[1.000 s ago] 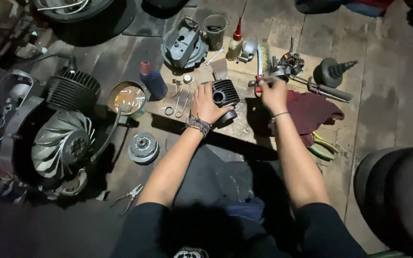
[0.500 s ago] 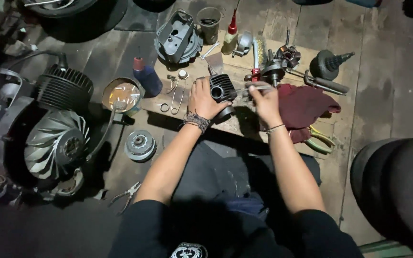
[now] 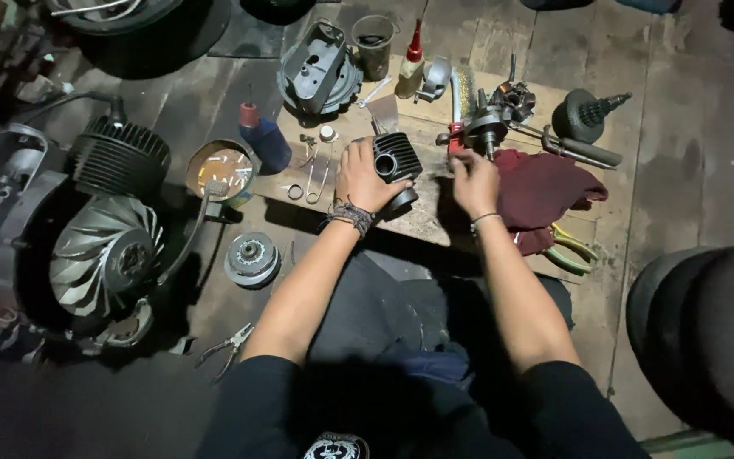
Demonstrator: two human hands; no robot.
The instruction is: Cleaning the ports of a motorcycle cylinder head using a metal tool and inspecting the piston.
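**Finned cylinder held at frame centre, right hand now off the red tool**

The black finned cylinder (image 3: 397, 163) sits just above the middle of the frame on a wooden board (image 3: 422, 223), its open bore facing left. The left hand (image 3: 365, 177) is curled around its left side, fingers closed on the fins. The right hand (image 3: 474, 180) lies just right of it, fingers bent and partly closed; whether it holds anything cannot be told. A second ago this hand was raised with a red-handled tool — that tool (image 3: 454, 136) now lies just above the knuckles, and the hand has dropped towards the board.

To the right a maroon rag (image 3: 550, 189) touches the wrist area, with green-handled pliers (image 3: 573, 253) below it. Left of the cylinder are small clips (image 3: 318, 177), a blue can (image 3: 263, 140) and a round tin (image 3: 221, 170). The board's near edge runs under both forearms. Open floor shows lower left, around the small pliers (image 3: 227, 348); dark tyres (image 3: 707, 331) close off the right edge.
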